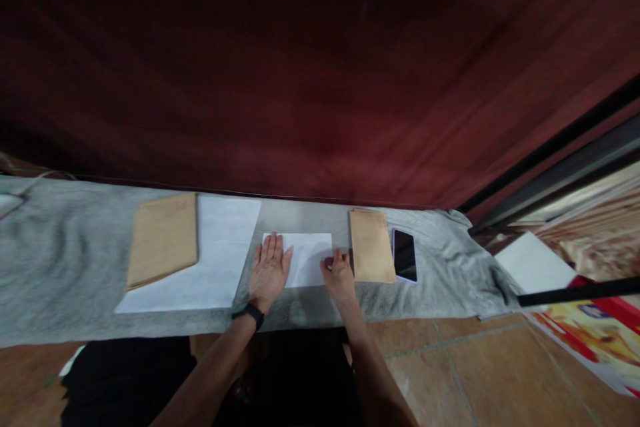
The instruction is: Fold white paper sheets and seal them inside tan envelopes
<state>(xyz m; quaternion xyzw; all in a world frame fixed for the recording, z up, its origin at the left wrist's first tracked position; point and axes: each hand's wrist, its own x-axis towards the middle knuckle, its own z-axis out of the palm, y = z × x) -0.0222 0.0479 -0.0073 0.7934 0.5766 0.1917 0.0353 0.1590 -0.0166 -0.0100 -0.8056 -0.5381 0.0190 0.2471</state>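
Your hands are apart: the left hand [270, 268] lies flat on one small white paper rectangle [306, 260] on the grey cloth [445, 267]; the right hand [341, 273] curls at its right edge, its grip unclear. Two tan kraft-paper stacks, left [165, 240] and right [373, 247], bear reddish print too small to read. One black-screened phone [405, 255] lies beside the right stack; larger white paper [220, 267] lies under the left.
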